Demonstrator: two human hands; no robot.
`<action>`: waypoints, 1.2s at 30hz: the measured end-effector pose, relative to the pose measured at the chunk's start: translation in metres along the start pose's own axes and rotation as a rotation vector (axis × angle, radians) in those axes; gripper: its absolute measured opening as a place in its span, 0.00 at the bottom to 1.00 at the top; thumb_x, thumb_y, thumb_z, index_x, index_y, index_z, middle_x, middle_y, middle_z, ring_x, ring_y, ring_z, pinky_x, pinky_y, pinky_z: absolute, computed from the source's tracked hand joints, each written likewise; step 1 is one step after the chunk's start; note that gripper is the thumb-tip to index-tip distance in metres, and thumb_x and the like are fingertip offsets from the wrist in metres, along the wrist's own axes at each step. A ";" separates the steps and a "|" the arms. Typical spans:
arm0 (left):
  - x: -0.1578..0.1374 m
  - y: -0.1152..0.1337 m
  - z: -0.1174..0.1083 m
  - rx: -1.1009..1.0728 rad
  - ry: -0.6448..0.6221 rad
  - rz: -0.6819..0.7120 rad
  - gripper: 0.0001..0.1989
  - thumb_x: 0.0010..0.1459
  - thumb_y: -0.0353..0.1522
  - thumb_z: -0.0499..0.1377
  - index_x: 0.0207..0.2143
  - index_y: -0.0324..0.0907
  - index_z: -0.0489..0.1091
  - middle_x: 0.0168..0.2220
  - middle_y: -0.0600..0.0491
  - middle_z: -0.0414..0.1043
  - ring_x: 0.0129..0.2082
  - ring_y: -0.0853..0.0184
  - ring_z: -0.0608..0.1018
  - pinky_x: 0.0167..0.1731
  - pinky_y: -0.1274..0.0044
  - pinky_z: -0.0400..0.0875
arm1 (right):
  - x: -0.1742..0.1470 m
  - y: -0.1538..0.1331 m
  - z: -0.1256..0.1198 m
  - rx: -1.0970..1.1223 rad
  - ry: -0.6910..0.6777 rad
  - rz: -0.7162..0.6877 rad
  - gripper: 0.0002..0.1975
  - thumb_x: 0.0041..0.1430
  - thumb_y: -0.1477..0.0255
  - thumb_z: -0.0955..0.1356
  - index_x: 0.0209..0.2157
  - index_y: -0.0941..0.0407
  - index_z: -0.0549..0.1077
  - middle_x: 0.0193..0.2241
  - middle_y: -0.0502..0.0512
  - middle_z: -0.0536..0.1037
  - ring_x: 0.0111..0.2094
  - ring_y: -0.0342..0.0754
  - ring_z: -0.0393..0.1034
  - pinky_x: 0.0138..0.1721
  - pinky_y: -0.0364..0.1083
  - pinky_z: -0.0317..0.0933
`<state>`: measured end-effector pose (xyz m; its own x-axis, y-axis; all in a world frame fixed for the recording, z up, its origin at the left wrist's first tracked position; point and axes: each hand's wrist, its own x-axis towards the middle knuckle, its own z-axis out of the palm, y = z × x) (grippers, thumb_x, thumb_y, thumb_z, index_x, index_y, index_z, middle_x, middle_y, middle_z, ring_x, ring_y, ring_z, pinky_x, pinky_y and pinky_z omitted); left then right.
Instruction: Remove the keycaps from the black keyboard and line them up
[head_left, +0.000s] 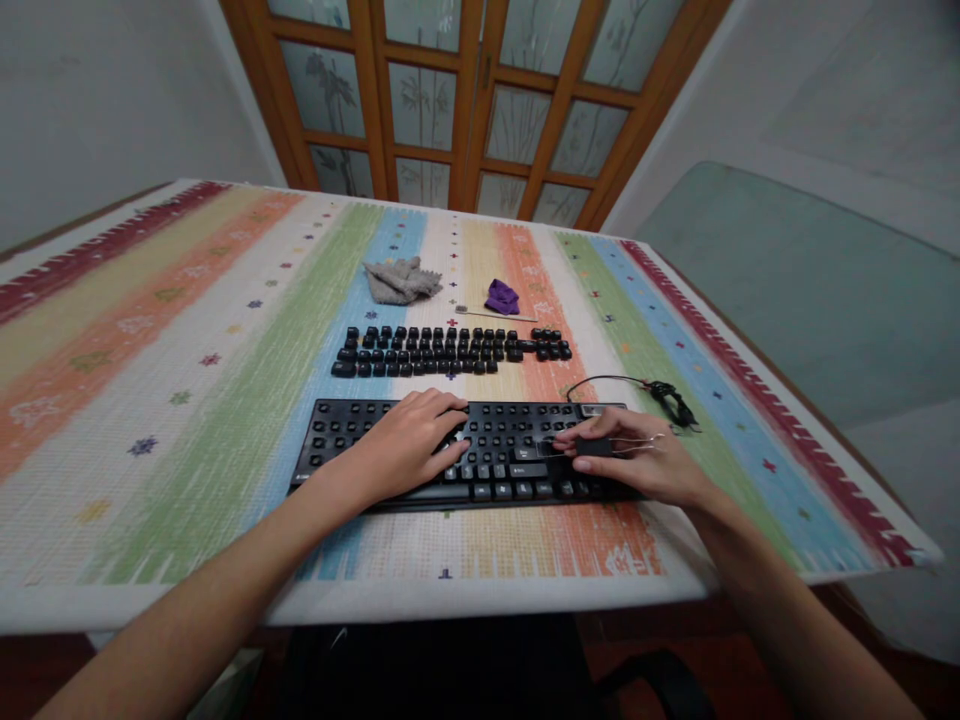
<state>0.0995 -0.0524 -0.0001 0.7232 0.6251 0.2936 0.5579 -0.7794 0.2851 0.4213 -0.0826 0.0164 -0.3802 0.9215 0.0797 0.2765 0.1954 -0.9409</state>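
Observation:
A black keyboard (420, 492) lies across the front of the table, with many keycaps off its upper rows and caps still seated in the lower rows. My left hand (412, 440) rests on the keyboard's middle, fingers apart and holding nothing. Over the right part, my right hand (652, 460) grips a wire keycap puller (595, 447) by its black middle. The puller's thin wires reach left toward the keys near the Enter area; whether they hook a cap I cannot tell. Behind the keyboard, loose black keycaps (427, 350) stand in rows.
Farther back lie a crumpled grey cloth (403, 281), a purple cloth (502, 297) and a thin brush (495, 314). A bundled black cable (670, 402) sits right of the keyboard. A striped cloth (225, 400) covers the table; a green-grey board (795, 280) stands at the right.

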 end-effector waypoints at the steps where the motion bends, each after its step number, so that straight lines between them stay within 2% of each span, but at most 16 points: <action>1: 0.000 0.000 0.000 0.002 -0.001 -0.001 0.13 0.68 0.36 0.53 0.48 0.38 0.72 0.51 0.42 0.72 0.51 0.56 0.74 0.54 0.62 0.69 | 0.001 0.001 0.001 0.011 0.007 -0.002 0.14 0.49 0.69 0.79 0.30 0.54 0.71 0.39 0.58 0.85 0.41 0.54 0.82 0.44 0.54 0.77; 8: 0.000 0.000 0.000 -0.011 -0.009 -0.011 0.13 0.68 0.36 0.54 0.48 0.38 0.71 0.52 0.42 0.72 0.52 0.56 0.74 0.54 0.62 0.69 | 0.004 0.002 -0.002 -0.016 -0.033 0.033 0.14 0.49 0.67 0.78 0.30 0.55 0.71 0.39 0.60 0.85 0.41 0.55 0.82 0.42 0.53 0.76; 14: 0.000 0.000 0.000 -0.011 -0.005 -0.010 0.13 0.68 0.36 0.53 0.48 0.38 0.72 0.52 0.42 0.72 0.52 0.56 0.74 0.54 0.61 0.69 | 0.003 0.003 -0.009 -0.253 0.028 -0.105 0.12 0.48 0.64 0.79 0.30 0.54 0.78 0.33 0.57 0.84 0.36 0.53 0.78 0.42 0.55 0.71; 17: 0.000 0.000 0.000 -0.004 -0.008 -0.007 0.14 0.68 0.36 0.54 0.48 0.38 0.71 0.52 0.42 0.72 0.51 0.56 0.74 0.54 0.61 0.69 | 0.002 0.003 -0.008 -0.249 0.052 -0.092 0.11 0.49 0.64 0.78 0.31 0.54 0.78 0.32 0.57 0.83 0.35 0.52 0.78 0.39 0.53 0.70; 24: 0.001 0.000 0.000 0.013 -0.014 -0.010 0.14 0.68 0.36 0.55 0.48 0.36 0.72 0.52 0.41 0.72 0.51 0.55 0.74 0.53 0.62 0.69 | 0.004 -0.002 -0.002 -0.270 0.052 -0.119 0.11 0.50 0.65 0.78 0.34 0.53 0.79 0.33 0.55 0.84 0.35 0.52 0.78 0.39 0.51 0.69; 36: 0.001 0.000 0.001 0.016 -0.012 -0.006 0.14 0.68 0.36 0.54 0.48 0.36 0.72 0.52 0.42 0.72 0.51 0.56 0.74 0.54 0.62 0.69 | 0.010 -0.008 0.007 -0.410 0.089 -0.181 0.12 0.54 0.60 0.76 0.35 0.52 0.81 0.32 0.55 0.84 0.35 0.53 0.77 0.39 0.52 0.68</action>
<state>0.1002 -0.0516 -0.0008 0.7249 0.6291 0.2808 0.5685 -0.7764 0.2721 0.4089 -0.0769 0.0226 -0.3824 0.8819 0.2757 0.5461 0.4564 -0.7025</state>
